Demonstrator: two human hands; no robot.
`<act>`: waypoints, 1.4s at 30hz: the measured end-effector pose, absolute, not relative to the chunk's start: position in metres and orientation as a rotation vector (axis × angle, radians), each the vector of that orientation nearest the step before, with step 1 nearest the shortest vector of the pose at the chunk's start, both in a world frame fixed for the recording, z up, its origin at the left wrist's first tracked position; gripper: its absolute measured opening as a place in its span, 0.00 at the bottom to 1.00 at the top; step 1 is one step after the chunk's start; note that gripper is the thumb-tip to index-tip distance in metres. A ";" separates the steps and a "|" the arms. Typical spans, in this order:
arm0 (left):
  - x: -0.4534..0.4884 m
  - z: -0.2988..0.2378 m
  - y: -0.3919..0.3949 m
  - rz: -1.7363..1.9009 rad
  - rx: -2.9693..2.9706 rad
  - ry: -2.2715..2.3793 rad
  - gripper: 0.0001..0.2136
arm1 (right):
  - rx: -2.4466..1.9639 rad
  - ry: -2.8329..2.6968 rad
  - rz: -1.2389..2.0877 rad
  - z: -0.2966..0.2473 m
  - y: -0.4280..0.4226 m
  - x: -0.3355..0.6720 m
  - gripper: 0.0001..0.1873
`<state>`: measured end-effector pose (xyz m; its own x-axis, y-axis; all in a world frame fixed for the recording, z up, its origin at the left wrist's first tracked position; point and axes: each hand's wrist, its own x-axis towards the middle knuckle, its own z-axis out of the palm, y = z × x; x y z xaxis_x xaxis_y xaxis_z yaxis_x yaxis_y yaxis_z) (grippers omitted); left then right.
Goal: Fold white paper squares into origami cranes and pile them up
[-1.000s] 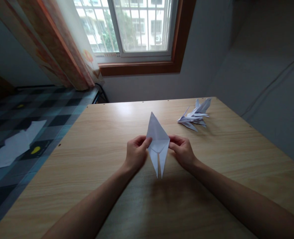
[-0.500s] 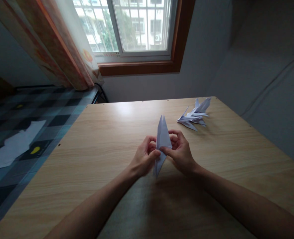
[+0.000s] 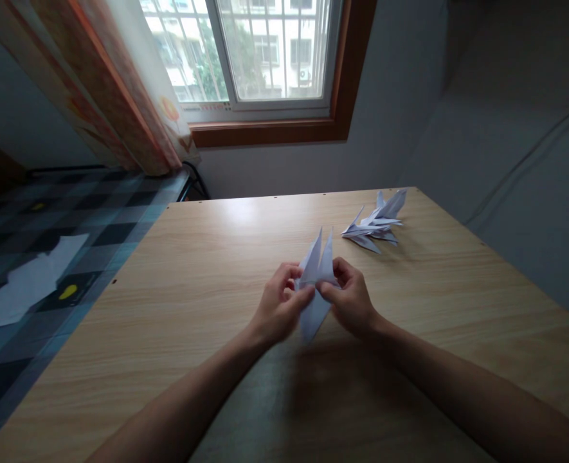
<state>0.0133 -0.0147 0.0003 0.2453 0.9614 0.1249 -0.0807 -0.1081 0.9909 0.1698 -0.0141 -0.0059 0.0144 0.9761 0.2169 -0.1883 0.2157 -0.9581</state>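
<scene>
A piece of folded white paper [image 3: 314,315] is held up over the middle of the wooden table [image 3: 207,270]. Two narrow points stick up from it with a gap between them, and a broader point hangs below. My left hand [image 3: 283,302] pinches its left side, thumb on the near face. On the right side my right hand [image 3: 354,296] grips it the same way, its thumb close to the left one. The fingers behind the paper are partly hidden. Beyond my right hand lies a cluster of folded white paper pieces [image 3: 373,225] on the table.
Left of the table, white paper sheets [image 3: 33,283] lie on a checked cloth [image 3: 115,238]. A curtain [image 3: 134,96] hangs beside the barred window [image 3: 274,58] at the back. A cable [image 3: 530,154] runs along the right wall.
The folded paper has opened out sideways: its two upper points, close together before, now stand apart. My hands have turned slightly with it. The paper cluster has stayed put.
</scene>
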 end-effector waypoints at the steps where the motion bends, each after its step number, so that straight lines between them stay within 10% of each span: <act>1: 0.013 0.001 -0.013 1.165 1.310 0.887 0.13 | -0.891 -1.154 1.135 -0.005 -0.013 0.170 0.09; 28: 0.008 0.005 -0.004 1.226 1.040 0.796 0.12 | -0.677 -0.819 1.719 0.000 -0.006 0.176 0.30; 42: -0.003 0.009 -0.001 1.069 1.068 0.868 0.18 | -1.009 -0.886 1.346 -0.011 0.009 0.185 0.06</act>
